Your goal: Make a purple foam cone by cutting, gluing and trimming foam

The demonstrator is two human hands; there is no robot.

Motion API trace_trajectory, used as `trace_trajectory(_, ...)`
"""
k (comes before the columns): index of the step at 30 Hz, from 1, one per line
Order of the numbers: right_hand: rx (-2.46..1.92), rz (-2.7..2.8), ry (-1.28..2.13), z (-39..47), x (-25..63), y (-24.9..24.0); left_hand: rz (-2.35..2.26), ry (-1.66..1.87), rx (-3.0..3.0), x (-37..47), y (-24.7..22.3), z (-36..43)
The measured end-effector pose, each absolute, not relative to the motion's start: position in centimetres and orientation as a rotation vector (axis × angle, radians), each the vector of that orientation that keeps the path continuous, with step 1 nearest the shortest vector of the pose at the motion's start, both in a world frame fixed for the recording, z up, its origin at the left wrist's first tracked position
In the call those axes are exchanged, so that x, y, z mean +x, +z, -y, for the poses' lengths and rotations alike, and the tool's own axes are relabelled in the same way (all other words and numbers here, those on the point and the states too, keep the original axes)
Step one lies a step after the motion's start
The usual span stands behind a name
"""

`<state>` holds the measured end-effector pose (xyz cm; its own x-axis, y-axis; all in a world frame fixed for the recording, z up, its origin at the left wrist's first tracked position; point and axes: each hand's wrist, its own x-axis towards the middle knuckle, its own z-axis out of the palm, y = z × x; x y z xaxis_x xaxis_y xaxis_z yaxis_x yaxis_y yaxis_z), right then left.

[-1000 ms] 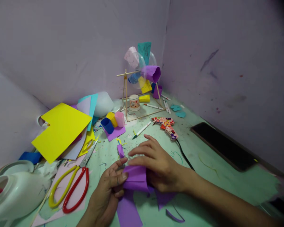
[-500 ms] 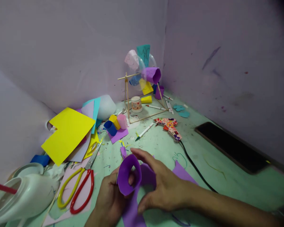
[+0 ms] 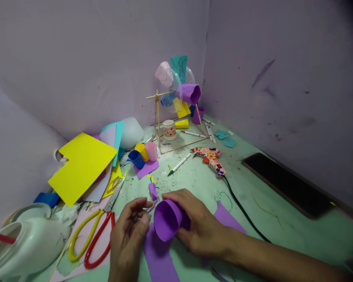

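Observation:
A purple paper cup [image 3: 167, 220], its round opening turned toward me, is in my right hand [image 3: 198, 223], whose fingers wrap its far side and right side. To the left of the cup, my left hand [image 3: 130, 235] is open, fingers curved apart and nothing between them. Beneath the cup a purple paper strip [image 3: 161, 258] lies on the table. Another purple piece [image 3: 228, 217] lies partly behind my right wrist. Small purple scraps [image 3: 153, 192] rest just beyond my hands.
Scissors [image 3: 106, 223], yellow sheets [image 3: 84, 168] and a white container [image 3: 32, 243] stand left. Ahead are small paper cups [image 3: 137, 159], a marker [image 3: 179, 164] and a stick frame [image 3: 158, 121] with a wheel. A glue gun [image 3: 210, 158] and phone [image 3: 285, 184] lie right.
My left hand has let go of the purple cup and moved left. My right hand has closed around the cup, which has turned and shifted slightly right.

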<state>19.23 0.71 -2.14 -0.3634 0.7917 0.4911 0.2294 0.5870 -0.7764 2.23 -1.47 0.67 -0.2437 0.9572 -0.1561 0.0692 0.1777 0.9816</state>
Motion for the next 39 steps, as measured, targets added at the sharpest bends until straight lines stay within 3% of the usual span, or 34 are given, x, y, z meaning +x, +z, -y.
trace_trajectory(6,-0.749,2.110,0.488,-0.4,18.8,-1.8,-1.689,0.919,1.398,2.9,1.9,1.7)
trace_trajectory(13,-0.678,2.185,0.467,0.3,18.4,-1.9,-1.703,0.853,1.479,2.9,1.4,1.3)
trace_trajectory(16,-0.751,2.007,0.691,-0.2,18.8,-2.0,-1.516,0.866,1.365,1.4,1.5,0.9)
trace_trajectory(19,-0.944,1.720,1.097,-1.0,19.4,-1.8,-1.351,1.144,1.169,-0.4,1.7,0.4)
trace_trajectory(22,-0.951,1.514,1.431,-1.5,19.5,-1.3,-1.382,1.369,1.065,-1.4,1.6,0.1)
trace_trajectory(24,-0.887,1.415,1.574,-1.6,19.5,-1.0,-1.425,1.338,1.110,-1.5,1.3,0.1)
trace_trajectory(34,-0.779,1.179,1.813,-1.8,19.0,-1.7,-1.362,0.949,1.378,0.7,0.3,0.9)
trace_trajectory(39,-0.657,1.000,1.934,-1.8,19.1,-1.7,-1.283,1.033,1.237,1.3,-0.5,0.6)
